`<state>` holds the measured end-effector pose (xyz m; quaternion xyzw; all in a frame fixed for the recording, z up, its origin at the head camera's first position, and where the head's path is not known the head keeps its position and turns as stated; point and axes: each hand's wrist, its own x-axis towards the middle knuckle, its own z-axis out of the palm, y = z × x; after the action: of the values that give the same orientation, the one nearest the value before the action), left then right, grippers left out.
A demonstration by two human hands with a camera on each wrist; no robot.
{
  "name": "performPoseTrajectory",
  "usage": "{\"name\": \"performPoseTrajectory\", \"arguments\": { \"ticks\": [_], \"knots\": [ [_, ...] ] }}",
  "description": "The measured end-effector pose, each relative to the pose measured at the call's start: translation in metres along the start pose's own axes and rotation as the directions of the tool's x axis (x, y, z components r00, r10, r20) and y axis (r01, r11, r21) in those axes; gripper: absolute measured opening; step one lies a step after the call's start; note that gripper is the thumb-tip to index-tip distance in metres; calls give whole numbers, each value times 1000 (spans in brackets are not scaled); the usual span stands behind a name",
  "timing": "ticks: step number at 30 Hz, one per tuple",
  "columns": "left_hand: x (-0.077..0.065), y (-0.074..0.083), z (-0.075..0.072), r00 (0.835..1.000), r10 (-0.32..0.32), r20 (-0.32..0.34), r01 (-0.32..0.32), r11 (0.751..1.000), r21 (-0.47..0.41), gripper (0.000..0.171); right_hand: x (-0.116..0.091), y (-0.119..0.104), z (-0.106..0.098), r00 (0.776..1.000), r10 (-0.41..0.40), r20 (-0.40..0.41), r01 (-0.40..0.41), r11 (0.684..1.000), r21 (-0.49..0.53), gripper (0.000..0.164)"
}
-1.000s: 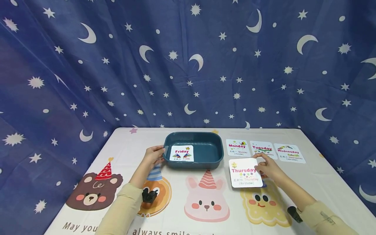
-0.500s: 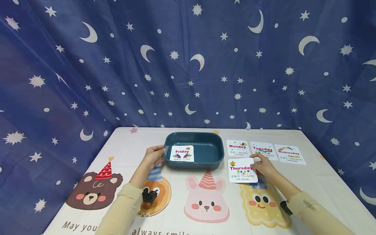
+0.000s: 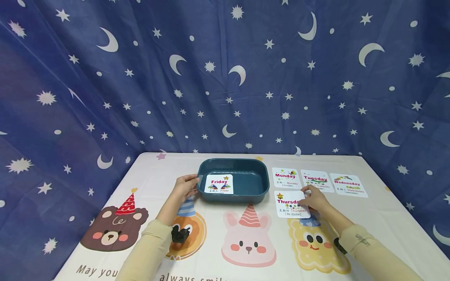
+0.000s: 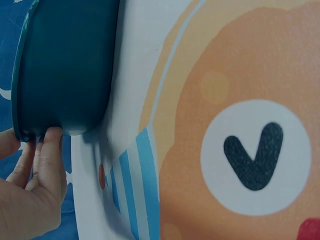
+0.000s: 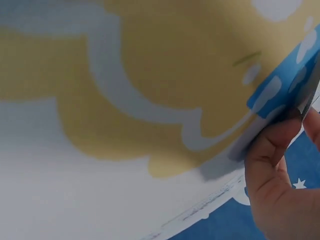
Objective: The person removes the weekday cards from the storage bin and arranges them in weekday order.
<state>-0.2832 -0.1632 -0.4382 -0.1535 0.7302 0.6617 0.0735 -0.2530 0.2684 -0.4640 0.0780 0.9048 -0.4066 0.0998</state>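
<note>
The left hand (image 3: 184, 186) grips the left end of a dark teal plastic bin (image 3: 261, 198). In the left wrist view its thumb is at the rim and its fingers touch the outer wall. Inside the bin leans a Friday card (image 3: 218, 184). The right hand (image 3: 314, 199) pinches the right edge of a white Thursday card (image 3: 289, 211), with the thumb on its printed face. This card is just below the Monday card (image 3: 285, 177); in the right wrist view its held edge (image 5: 311, 87) is tilted up off the cloth.
To the right of the Monday card lie a Tuesday card (image 3: 317, 180) and a Wednesday card (image 3: 349, 185) in a row. A white tablecloth (image 3: 207, 257) with cartoon prints covers the table. Behind it hangs a blue curtain (image 3: 211, 128) with moons and stars.
The Thursday card has come down closer to the cloth and slightly away from the person, below the Monday card. The left hand keeps its place on the bin.
</note>
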Motion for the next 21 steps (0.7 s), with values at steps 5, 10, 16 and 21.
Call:
{"name": "performPoseTrajectory", "arguments": {
  "ticks": [5,10,16,21],
  "knots": [
    [2,-1,0,1000,-6,-3,6,1000,-12,39,-1,-2,0,1000,-27,-9,26,995,-100,45],
    [2,-2,2,1000,-6,-9,6,1000,-17,38,-6,-9,-1,999,-48,-15,44,979,-201,44],
    [0,-1,2,1000,-5,-6,5,1000,-7,39,-8,-10,-3,995,-99,-10,93,963,-254,44],
    [-1,0,1,1000,8,0,-8,1000,-6,40,-4,-4,-3,995,-101,-5,98,972,-213,47]
  ]
}}
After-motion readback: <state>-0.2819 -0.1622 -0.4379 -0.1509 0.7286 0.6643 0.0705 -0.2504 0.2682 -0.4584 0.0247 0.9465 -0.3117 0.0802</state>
